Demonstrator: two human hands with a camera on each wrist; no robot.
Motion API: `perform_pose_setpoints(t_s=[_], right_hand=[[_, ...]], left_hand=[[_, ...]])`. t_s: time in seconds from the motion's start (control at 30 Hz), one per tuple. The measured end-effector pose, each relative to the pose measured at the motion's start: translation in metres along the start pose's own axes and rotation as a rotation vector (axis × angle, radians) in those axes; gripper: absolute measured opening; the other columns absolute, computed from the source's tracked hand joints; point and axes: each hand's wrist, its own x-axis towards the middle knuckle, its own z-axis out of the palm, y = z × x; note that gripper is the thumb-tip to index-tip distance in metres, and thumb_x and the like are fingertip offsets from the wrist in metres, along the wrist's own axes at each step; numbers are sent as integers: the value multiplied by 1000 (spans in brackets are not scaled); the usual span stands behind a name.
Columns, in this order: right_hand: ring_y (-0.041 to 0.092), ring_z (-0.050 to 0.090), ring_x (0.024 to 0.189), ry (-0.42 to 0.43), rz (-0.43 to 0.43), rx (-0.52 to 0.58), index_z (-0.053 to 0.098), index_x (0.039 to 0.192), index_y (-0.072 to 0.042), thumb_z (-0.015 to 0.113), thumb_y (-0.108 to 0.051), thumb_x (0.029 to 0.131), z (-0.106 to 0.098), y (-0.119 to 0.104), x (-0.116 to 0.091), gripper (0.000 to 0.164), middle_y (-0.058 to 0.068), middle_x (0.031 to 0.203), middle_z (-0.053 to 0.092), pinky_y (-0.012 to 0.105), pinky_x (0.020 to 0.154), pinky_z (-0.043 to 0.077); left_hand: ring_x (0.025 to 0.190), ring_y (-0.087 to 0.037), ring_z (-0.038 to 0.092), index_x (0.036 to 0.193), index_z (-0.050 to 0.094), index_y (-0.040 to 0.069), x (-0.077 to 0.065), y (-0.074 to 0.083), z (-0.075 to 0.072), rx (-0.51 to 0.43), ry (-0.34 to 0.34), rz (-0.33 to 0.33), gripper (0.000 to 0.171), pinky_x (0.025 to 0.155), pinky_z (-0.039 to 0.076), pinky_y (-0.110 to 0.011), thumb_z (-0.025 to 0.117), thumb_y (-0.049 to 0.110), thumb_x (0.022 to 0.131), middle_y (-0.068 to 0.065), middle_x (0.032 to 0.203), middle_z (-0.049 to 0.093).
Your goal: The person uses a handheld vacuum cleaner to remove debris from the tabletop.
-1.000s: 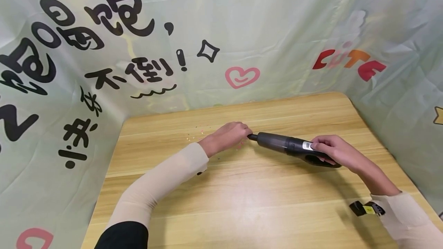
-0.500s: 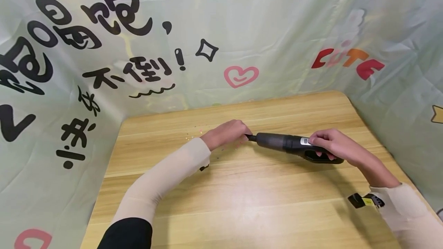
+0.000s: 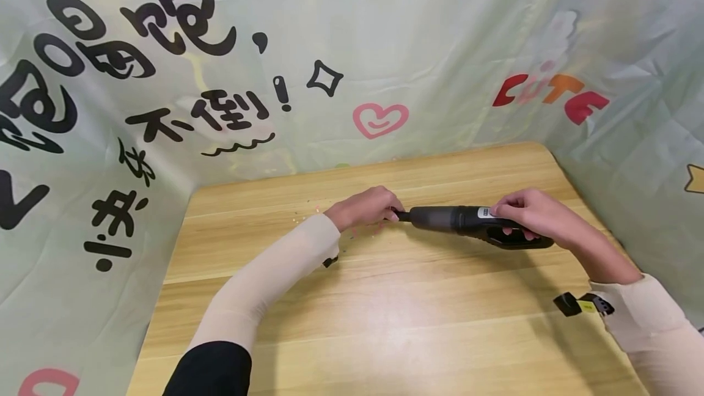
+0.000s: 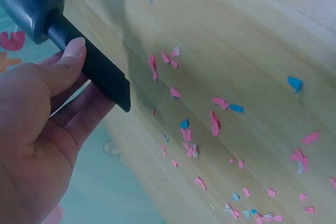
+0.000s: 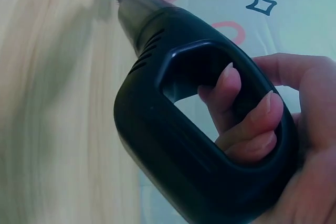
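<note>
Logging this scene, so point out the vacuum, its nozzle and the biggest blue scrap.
Vacuum [image 3: 467, 220]: head view, black body.
Nozzle [image 4: 103, 74]: left wrist view, mid-shaft.
Biggest blue scrap [image 4: 295, 83]: left wrist view, centre.

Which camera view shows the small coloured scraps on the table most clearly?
The left wrist view: the scraps appear largest, with clear shapes and colours. The head view shows them as tiny specks near the left hand; the right wrist view shows only a few, blurred, near its top edge.

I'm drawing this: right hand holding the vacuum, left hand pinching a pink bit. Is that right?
Not quite: the left hand pinches the nozzle, not a pink bit; the left wrist view shows it. The right hand does hold the vacuum.
</note>
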Motion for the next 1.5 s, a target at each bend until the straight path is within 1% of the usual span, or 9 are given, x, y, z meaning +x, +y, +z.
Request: perform_pose_setpoints(t_s=[0.1,0.2,0.33,0.47,0.63,0.93,1.03,1.2,1.5], right_hand=[[13,47,50,6,9,-26,71,112,0,55,-29,107,-4,-4,1,34,4,75,67,32,49,46],[14,47,49,10,15,-49,72,104,-3,57,-31,106,-8,-9,2,32,4,74,67,32,48,45],[14,47,48,2,22,-59,71,96,-4,57,-33,106,-12,-13,3,33,5,75,67,33,48,44],[14,46,49,-13,33,-58,72,100,-4,57,-33,106,-15,-17,5,34,5,77,68,33,48,44],[13,46,48,-25,44,-72,72,106,-3,57,-33,106,-17,-21,9,35,4,75,66,32,47,43],[13,43,46,-70,38,-116,72,100,-3,58,-35,105,-29,-35,24,35,1,68,60,31,48,41],[13,42,47,-96,41,-137,71,94,-3,57,-36,105,-34,-40,30,37,-1,62,55,31,50,41],[13,41,48,-132,49,-153,70,88,-3,55,-38,106,-39,-44,38,41,-3,56,47,32,52,41],[14,40,49,-135,40,-185,70,85,-5,55,-37,106,-41,-50,43,41,-4,55,44,32,53,39]], left_hand=[[80,-21,70,116,79,10,4,-1,0,3,-2,18,20,82,52,-24,65,16,103,-6,105,79],[85,-15,69,114,79,10,6,-1,0,19,1,25,19,82,52,-23,66,17,102,-3,107,79],[84,-14,68,114,80,10,9,-1,1,17,4,26,19,82,52,-23,68,17,101,-3,108,79],[86,-16,72,115,79,10,12,-2,3,20,11,30,19,81,53,-23,68,17,101,-3,109,79],[94,-9,73,119,79,13,13,-3,7,39,21,21,22,86,55,-21,68,19,101,-1,114,79],[111,-12,74,130,74,13,11,-6,10,-6,38,-29,30,94,57,-23,67,21,101,-4,128,76],[113,-14,74,132,73,11,11,-9,11,-22,39,-31,33,96,57,-24,67,21,101,-5,130,75],[109,-12,74,130,74,12,10,-13,11,-37,36,-39,31,93,57,-22,66,22,101,-5,128,76],[104,-10,74,127,76,12,9,-14,9,-35,33,-32,29,91,57,-22,66,21,101,-5,125,77]])
